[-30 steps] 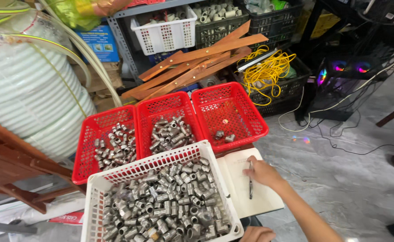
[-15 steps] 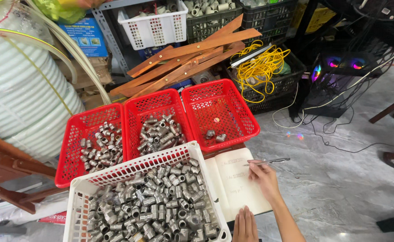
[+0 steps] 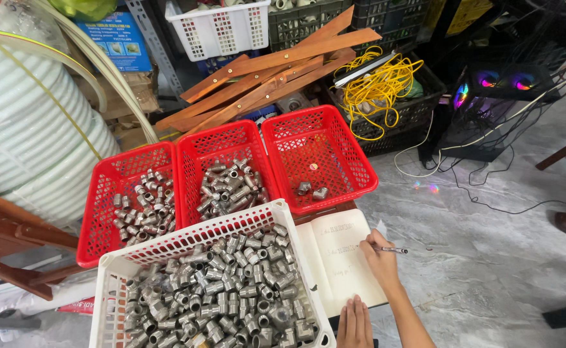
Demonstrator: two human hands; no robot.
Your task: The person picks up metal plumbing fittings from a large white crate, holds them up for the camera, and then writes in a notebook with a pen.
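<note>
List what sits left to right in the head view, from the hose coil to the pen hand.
White hose coil → left red basket → middle red basket → right red basket → right hand holding a pen.

White basket blocks leftward; bare floor lies right.

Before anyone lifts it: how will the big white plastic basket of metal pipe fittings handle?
The white plastic lattice basket is heaped with grey metal pipe fittings, so it is probably heavy for its size. Its thin openwork walls may flex or bow under that load. The loose fittings would likely shift and rattle if it is tilted.
</note>
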